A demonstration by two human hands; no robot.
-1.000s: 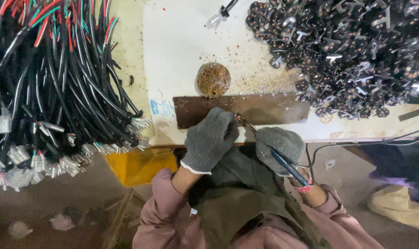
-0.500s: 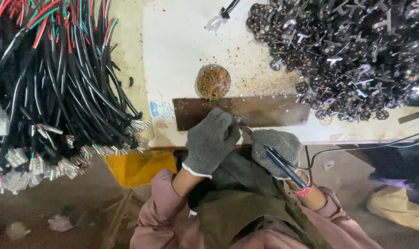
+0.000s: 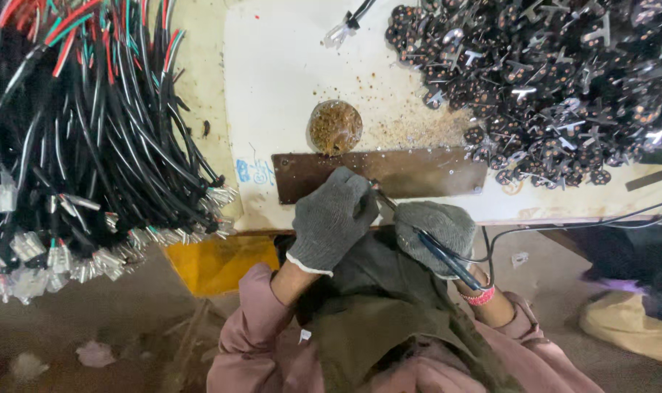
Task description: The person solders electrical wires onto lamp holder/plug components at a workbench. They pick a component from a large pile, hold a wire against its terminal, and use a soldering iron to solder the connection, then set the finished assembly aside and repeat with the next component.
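Both hands wear grey knit gloves. My left hand (image 3: 335,217) is curled at the near edge of a brown metal strip (image 3: 418,173), pinching something small that the glove hides. My right hand (image 3: 434,225) grips a dark pen-like soldering iron (image 3: 440,251) whose tip points up-left toward the left fingertips. Its cord (image 3: 564,225) runs off to the right. A round, brown crusted pad (image 3: 334,126) sits just beyond the strip on the white work board (image 3: 280,73).
A thick bundle of black, red and green wires with clear plug ends (image 3: 91,160) hangs at the left. A big heap of dark round parts with metal prongs (image 3: 557,80) fills the upper right. A yellow sheet (image 3: 214,262) lies below the board's edge.
Both hands stay at the near edge of the brown strip; only the view has shifted a little.
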